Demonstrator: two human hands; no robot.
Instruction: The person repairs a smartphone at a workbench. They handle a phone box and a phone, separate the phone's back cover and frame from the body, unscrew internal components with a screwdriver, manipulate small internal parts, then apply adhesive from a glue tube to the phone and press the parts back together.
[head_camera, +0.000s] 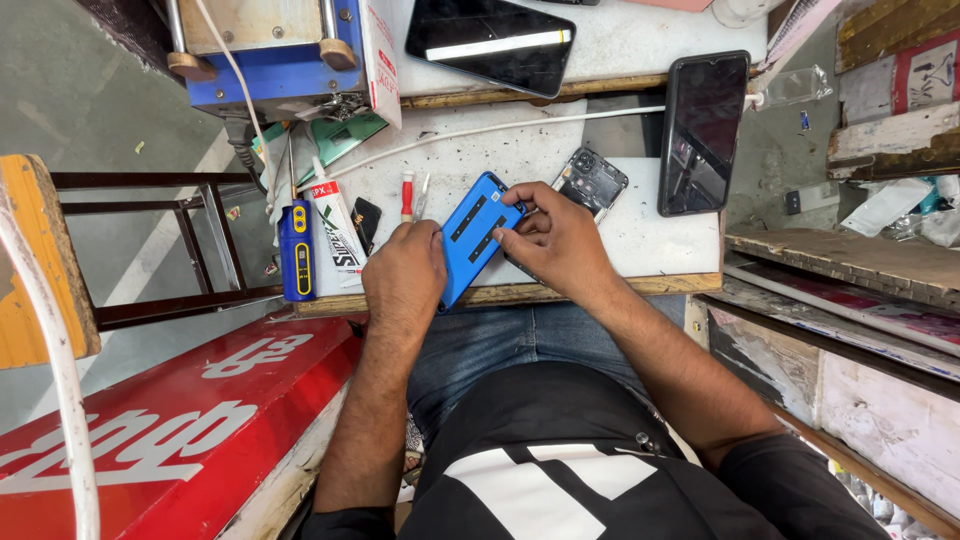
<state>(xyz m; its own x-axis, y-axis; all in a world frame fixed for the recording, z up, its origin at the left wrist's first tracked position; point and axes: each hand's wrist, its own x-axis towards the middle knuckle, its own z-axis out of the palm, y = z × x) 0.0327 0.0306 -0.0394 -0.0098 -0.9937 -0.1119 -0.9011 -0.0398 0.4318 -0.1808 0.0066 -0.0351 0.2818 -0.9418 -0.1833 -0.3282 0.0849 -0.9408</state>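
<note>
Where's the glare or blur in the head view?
Head view: a bright strip of glare on the dark phone screen at top; even daylight, soft shadows; both hands, left and right, and the blue panel are sharp; straight edges bow near the frame borders.

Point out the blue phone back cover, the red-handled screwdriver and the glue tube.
blue phone back cover (472, 240), head view, middle of the panel.
red-handled screwdriver (407, 192), head view, on the red handle.
glue tube (333, 222), head view, mid-body of the tube.
</note>
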